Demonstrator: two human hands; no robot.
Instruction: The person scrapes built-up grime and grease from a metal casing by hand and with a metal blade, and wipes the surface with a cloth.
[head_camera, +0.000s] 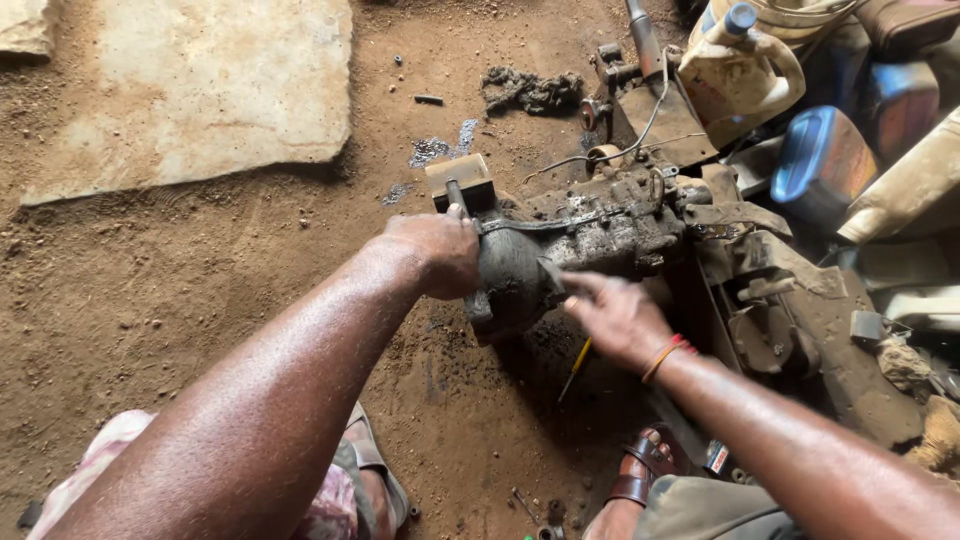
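Observation:
A grimy, grease-caked metal gearbox housing (580, 235) lies on the dirt floor in the middle of the view. My left hand (435, 250) is closed in a fist at its rounded left end, around a dark rod (456, 194) that sticks up toward a small wooden block (462, 172). My right hand (615, 315), with an orange and red band on the wrist, rests its spread fingers against the front of the housing. Whether it pinches anything small is hidden. A yellow-handled screwdriver (578, 360) lies on the ground just below that hand.
A flat stone slab (200, 90) lies at the upper left. A dirty plastic jug (740, 70), blue containers (820, 150) and other oily parts crowd the right side. A clump of grease (530, 90) and loose bolts dot the dirt. My sandalled foot (645, 465) is below.

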